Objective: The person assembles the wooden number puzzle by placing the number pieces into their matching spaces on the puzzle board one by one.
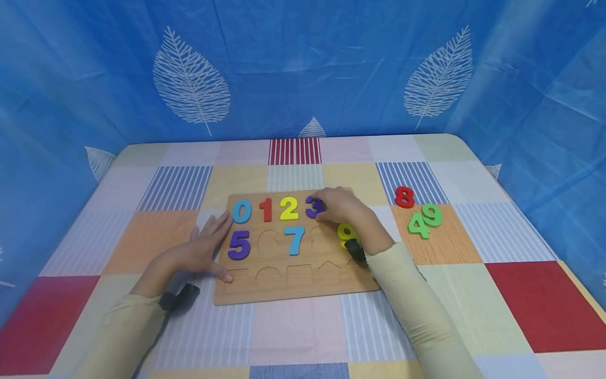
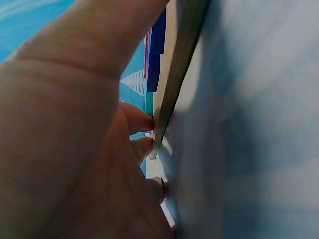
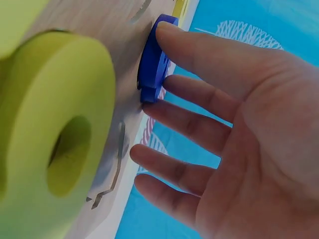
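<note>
A wooden number puzzle board (image 1: pixel 303 296) lies on the table with rows of cut-out recesses. My left hand (image 1: pixel 203 250) rests along its left edge, fingers fairly straight, the thumb on the board's lower left corner. With thumb and fingers, my right hand (image 1: pixel 344 205) pinches the purple number 3 (image 1: pixel 311 208) in the top row. To its left sit the blue 0 (image 1: pixel 241 211), red 1 (image 1: pixel 266 210) and yellow 2 (image 1: pixel 289 208). The second row holds the purple 5 (image 1: pixel 239 245), blue 7 (image 1: pixel 294 240) and a yellow 9 (image 1: pixel 346 231), partly hidden by the right wrist camera.
Loose on the cloth at right are a red 8 (image 1: pixel 404 197), a green 4 (image 1: pixel 418 226) and a green 9-shaped piece (image 1: pixel 432 215). The front row of the board has shape recesses (image 1: pixel 300 275). A blue leaf-print curtain (image 1: pixel 312 63) hangs behind the patchwork tablecloth (image 1: pixel 303 334).
</note>
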A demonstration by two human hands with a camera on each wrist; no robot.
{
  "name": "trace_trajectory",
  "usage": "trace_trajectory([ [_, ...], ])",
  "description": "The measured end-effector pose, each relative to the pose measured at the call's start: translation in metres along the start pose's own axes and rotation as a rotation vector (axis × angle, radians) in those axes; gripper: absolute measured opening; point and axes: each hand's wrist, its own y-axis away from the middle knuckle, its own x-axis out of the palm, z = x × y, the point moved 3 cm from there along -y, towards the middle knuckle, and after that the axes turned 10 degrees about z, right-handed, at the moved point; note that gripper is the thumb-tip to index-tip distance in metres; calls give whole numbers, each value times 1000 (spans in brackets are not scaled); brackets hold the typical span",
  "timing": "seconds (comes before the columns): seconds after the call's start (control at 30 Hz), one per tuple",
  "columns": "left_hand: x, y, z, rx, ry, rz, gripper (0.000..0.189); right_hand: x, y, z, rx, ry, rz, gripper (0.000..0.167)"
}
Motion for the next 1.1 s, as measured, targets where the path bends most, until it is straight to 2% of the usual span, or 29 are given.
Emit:
trace_trajectory([
  [0.17, 0, 0, 0, 1, 9, 3, 132, 0, -1, 1, -17, 10, -1, 52],
  [0.43, 0, 1, 0, -9, 11, 5, 132, 1, -1, -1, 57, 36, -11, 50],
  [0.77, 1, -1, -1, 10, 7, 0, 132, 0, 2, -1, 84, 29, 6, 51],
  [0.87, 1, -1, 0, 10, 6, 0, 132, 1, 2, -2, 64, 23, 3, 52],
  [1.1, 1, -1, 1, -4, 2, 5, 133, 5, 5, -12, -46, 10, -50, 50],
])
